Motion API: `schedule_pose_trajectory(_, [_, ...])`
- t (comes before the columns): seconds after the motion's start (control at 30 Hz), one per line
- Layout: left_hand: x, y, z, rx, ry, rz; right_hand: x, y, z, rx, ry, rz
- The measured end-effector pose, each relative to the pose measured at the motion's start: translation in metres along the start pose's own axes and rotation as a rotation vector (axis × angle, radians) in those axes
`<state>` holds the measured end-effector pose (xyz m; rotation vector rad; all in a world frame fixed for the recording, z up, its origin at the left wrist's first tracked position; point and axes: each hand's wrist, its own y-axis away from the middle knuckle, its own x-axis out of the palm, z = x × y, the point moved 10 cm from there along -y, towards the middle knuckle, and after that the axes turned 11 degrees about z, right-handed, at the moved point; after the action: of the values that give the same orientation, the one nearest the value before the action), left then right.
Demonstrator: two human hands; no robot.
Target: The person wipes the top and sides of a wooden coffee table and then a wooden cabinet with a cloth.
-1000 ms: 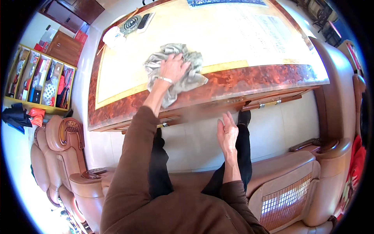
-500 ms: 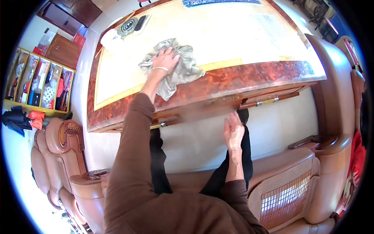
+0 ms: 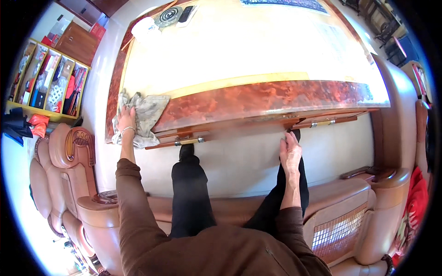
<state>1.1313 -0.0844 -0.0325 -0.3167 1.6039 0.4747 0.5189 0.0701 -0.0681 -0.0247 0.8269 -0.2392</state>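
A crumpled grey patterned rag (image 3: pixel 149 112) lies over the near left corner of the table (image 3: pixel 221 102), part of it at the edge. My left hand (image 3: pixel 126 120) presses down on it with bent fingers, gripping the cloth against the tabletop. A light band circles that wrist. My right hand (image 3: pixel 290 152) hangs in front of the table, above my right knee and below the table's drawers. Its fingers are loosely bent and apart, with nothing visible in them.
On the table's far left are a white bundle (image 3: pixel 146 28), a coil on a dish (image 3: pixel 168 16) and a dark remote (image 3: pixel 186 14). A printed sheet (image 3: pixel 285 4) lies at the far edge. Brown sofas (image 3: pixel 396 115) surround me; a divided shelf (image 3: pixel 48 80) stands left.
My left hand has dragged the rag leftward and nearer, from the table's near middle to its left corner. My right hand has shifted slightly right and its fingers bend more.
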Motion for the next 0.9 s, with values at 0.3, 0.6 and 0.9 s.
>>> schedule_pose_trajectory(0.3, [0.003, -0.051, 0.006, -0.208, -0.104, -0.049, 0.034, 0.012, 0.019, -0.077, -0.02, 0.081])
schedule_pose_trajectory(0.6, [-0.006, -0.004, -0.277, 0.374, -0.192, -0.107, 0.02, 0.012, 0.025, 0.041, -0.202, 0.011])
schedule_pose_trajectory(0.9, [0.016, 0.157, -0.563, 0.849, -0.114, -0.076, -0.007, 0.015, 0.018, 0.113, -0.361, -0.039])
